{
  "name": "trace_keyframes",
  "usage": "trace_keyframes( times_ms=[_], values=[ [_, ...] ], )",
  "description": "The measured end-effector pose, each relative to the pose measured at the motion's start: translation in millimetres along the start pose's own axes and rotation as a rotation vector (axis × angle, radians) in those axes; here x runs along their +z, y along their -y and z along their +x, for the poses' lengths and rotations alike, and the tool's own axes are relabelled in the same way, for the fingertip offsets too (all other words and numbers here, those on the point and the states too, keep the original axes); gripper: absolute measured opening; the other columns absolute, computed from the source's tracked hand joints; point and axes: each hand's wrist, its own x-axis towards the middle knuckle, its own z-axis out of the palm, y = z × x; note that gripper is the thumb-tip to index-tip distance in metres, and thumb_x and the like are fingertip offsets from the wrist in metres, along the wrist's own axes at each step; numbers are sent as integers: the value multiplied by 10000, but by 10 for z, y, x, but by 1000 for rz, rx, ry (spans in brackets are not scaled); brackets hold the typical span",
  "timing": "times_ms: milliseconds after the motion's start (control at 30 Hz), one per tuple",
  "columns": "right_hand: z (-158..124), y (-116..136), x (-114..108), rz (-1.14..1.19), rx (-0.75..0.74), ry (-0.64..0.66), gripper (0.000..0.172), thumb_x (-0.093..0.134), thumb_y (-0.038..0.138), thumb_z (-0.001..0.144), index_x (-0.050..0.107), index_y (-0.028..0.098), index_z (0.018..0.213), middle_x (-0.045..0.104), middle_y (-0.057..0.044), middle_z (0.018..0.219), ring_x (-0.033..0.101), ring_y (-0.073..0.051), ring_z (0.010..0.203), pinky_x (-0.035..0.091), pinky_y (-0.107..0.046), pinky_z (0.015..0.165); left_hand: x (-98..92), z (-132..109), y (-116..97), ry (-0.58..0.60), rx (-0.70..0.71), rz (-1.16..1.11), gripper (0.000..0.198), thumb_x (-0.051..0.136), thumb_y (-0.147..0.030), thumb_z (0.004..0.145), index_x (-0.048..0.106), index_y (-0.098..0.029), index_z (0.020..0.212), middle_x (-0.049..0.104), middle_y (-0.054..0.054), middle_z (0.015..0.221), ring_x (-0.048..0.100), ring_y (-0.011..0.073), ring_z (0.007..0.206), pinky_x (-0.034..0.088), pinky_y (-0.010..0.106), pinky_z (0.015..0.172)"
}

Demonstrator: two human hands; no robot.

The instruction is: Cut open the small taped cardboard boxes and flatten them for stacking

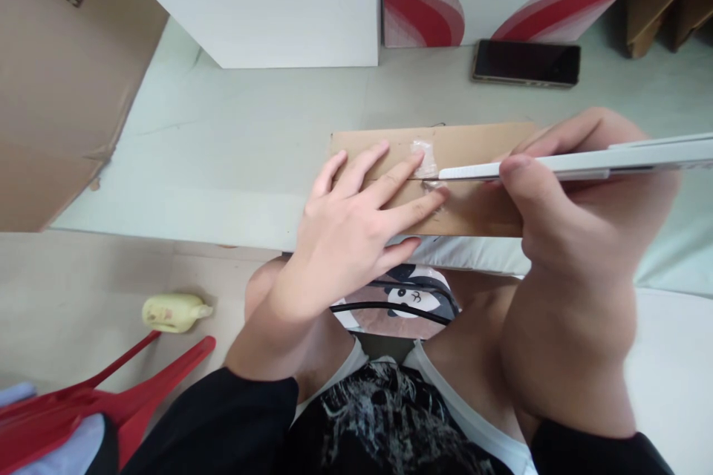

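A small brown cardboard box [484, 135] lies at the table's front edge, with a seam along its top and a piece of clear tape [424, 156] across it. My left hand [356, 219] rests flat on the box's left part, fingers spread, two fingertips beside the tape. From the right, my right hand [579, 193] is closed around a long white box cutter [535, 165]. The cutter's tip reaches the seam at the tape; whether it has gone in, I cannot tell.
Behind the box lies a dark phone [526, 63], near a white box [301, 7] and a red-and-white carton [501, 7]. A large carton [67, 89] stands left. Below are a yellow bottle [175, 312], a red chair [111, 404] and a panda-print item [409, 300].
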Motion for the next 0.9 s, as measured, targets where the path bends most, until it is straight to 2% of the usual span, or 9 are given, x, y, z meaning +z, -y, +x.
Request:
trace_keyframes(
  times_ms=[367,567,767,900],
  values=[
    [13,-4,4,83,-41,22,176,719,234,760,571,224,664,595,45,606,511,-96,528,334,-255,456,10,-4,9,-24,16,21,514,628,-498,953,544,-424,1454,493,-19,1616,458,350,1488,390,604,1185],
    [15,-11,-1,102,-41,23,178,721,217,758,573,215,660,599,44,596,525,-95,532,332,-247,449,-11,6,-5,23,-8,24,525,649,-507,944,547,-438,1454,473,-33,1631,446,340,1499,381,593,1203],
    [25,17,-6,32,-11,23,193,726,240,746,564,222,642,580,55,569,498,-90,500,328,-246,441,3,2,6,-25,19,23,522,647,-513,939,568,-412,1445,474,-11,1627,475,364,1472,412,615,1167],
    [24,33,0,5,-15,27,193,723,249,739,560,230,638,559,58,555,482,-93,484,312,-246,426,-5,7,3,0,7,18,514,633,-512,949,558,-426,1450,472,-26,1629,459,354,1487,403,610,1176]
  ],
)
